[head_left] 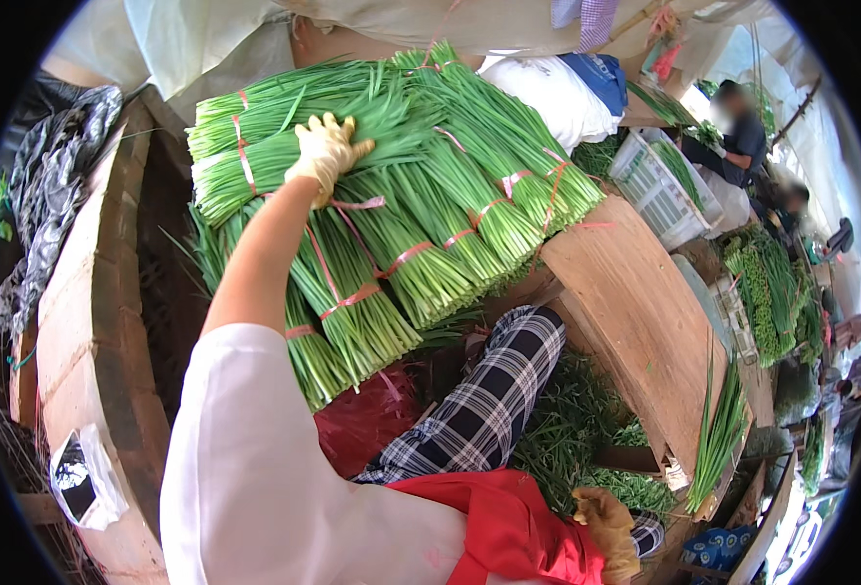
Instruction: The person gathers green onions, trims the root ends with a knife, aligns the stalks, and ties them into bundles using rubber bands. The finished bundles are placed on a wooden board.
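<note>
Bundles of long green leafy stalks, likely garlic chives (pixel 401 263), are stacked in a large pile and bound with pink-red ties. My left hand (pixel 328 153), in a pale yellow glove, lies spread on the leaves at the top of the pile, beside the tied bundle at the upper left. The leaves near its fingers are blurred. Low at the right, my right hand (pixel 609 530), also gloved, hangs beside the red apron; its fingers are partly hidden, and whether it holds anything cannot be told.
A wooden board (pixel 635 292) extends to the right, with loose stalks (pixel 719 431) at its end. Cut greens (pixel 576 424) lie below. A white plastic crate (pixel 657 190) stands beyond. Two people sit at the upper right. A brick-like ledge (pixel 72 351) runs along the left.
</note>
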Motion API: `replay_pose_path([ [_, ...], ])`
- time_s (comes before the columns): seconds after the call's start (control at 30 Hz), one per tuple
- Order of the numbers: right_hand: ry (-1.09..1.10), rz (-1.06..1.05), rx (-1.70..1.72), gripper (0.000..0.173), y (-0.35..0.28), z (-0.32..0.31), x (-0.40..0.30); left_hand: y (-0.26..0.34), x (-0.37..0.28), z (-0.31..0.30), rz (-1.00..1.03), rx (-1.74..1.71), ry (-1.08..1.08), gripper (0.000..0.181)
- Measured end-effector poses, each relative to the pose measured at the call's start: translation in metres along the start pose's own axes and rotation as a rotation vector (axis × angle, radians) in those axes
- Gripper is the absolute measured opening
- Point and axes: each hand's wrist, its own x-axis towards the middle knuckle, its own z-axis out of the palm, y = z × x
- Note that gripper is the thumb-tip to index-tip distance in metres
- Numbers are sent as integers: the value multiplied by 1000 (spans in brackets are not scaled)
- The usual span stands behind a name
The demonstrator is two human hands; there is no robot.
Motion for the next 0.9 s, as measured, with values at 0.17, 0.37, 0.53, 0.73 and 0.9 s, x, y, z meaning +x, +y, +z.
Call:
replay_pose_path([
  [0.17,493,-147,234,17,62,-33,-44,13,0,12,-1,30,47,76],
  [0.37,1019,60,605,14,170,-29,-113,35,-9,-15,267,-163,223,52],
  [0.53,1190,189,738,21,281,17,-140,34,35,-24,723,-858,111,51],
  [0.73,1273,730,886,21,420,142,-197,274,-134,-115,1024,-1094,-74,46],
  [0.9,1159,633,64,23,379,150,-144,407,-415,-178,1565,-1039,-217,41],
])
